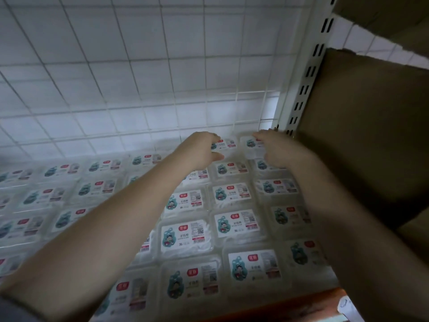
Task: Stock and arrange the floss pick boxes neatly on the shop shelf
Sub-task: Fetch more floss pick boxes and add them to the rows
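Observation:
Several clear floss pick boxes with white labels lie flat in rows over the shelf, among them one near the middle (185,235). Both my arms reach to the back right corner. My left hand (202,149) has its fingers and thumb curled around the sides of a box in the back row (226,145). My right hand (276,148) lies over the last box in that row (251,146), fingers bent on its far edge. Whether either box is lifted is not visible.
A white wire grid panel (162,77) backs the shelf. A slotted white upright (304,84) stands at the right, with a brown cardboard carton (362,135) beside it. The shelf's orange front edge (290,303) runs along the bottom.

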Tool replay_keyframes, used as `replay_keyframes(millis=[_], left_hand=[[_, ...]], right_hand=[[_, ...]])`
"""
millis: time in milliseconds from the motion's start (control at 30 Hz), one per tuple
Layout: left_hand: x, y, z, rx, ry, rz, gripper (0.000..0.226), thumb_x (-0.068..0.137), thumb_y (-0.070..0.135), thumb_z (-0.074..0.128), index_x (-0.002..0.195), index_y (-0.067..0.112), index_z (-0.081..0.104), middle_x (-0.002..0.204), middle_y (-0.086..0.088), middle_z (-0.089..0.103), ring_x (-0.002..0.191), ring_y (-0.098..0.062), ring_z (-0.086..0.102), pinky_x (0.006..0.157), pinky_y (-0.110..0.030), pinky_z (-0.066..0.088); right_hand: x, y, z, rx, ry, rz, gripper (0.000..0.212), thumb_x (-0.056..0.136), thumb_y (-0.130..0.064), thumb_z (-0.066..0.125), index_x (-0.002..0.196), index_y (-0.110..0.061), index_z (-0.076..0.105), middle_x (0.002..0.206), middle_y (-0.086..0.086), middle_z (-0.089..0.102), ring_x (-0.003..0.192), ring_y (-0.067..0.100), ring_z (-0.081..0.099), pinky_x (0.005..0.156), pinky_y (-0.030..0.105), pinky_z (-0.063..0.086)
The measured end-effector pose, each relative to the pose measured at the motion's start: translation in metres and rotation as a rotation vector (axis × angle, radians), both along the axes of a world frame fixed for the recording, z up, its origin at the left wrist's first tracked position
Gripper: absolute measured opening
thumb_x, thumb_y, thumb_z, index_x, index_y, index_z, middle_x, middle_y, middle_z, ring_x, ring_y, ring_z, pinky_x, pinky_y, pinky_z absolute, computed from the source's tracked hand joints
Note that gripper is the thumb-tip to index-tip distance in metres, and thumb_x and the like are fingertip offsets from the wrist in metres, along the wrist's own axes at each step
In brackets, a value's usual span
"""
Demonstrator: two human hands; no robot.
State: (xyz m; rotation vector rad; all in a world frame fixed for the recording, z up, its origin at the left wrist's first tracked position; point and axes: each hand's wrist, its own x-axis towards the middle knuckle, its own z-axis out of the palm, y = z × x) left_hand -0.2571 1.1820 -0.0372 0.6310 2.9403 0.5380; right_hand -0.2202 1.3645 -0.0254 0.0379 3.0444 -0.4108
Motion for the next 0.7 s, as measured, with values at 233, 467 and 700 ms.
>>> replay_keyframes(millis=[233, 467, 700], left_hand=[[0.006, 0.008, -0.004, 0.007, 0.182, 0.057, 0.042, 0.087, 0.023, 0.064, 0.127, 0.017, 0.056, 0.127, -0.006, 0.057, 0.117, -0.021, 0.052, 0.097, -0.034, 0.042], [0.026, -0.001, 0.004, 0.001, 0.131, 0.054, 0.040, 0.094, 0.032, 0.048, 0.132, 0.020, 0.050, 0.138, -0.001, 0.049, 0.120, -0.020, 0.050, 0.099, -0.036, 0.041], [0.097, -0.051, 0.023, -0.088, 0.210, 0.195, 0.037, 0.097, 0.029, 0.039, 0.133, 0.023, 0.048, 0.139, 0.000, 0.046, 0.125, -0.022, 0.044, 0.099, -0.037, 0.040]], right_hand=[[-0.002, -0.001, -0.012, -0.001, 0.167, -0.207, 0.038, 0.086, 0.004, 0.050, 0.119, -0.011, 0.062, 0.121, 0.011, 0.058, 0.104, 0.028, 0.056, 0.085, 0.032, 0.051], [0.016, -0.008, -0.012, 0.031, 0.104, -0.084, 0.040, 0.093, -0.006, 0.044, 0.132, -0.009, 0.045, 0.134, 0.010, 0.049, 0.117, 0.027, 0.049, 0.095, 0.035, 0.044], [0.072, -0.045, 0.020, 0.030, 0.168, 0.388, 0.051, 0.096, -0.026, 0.044, 0.144, -0.027, 0.028, 0.154, -0.007, 0.019, 0.136, 0.016, 0.029, 0.107, 0.030, 0.028]])
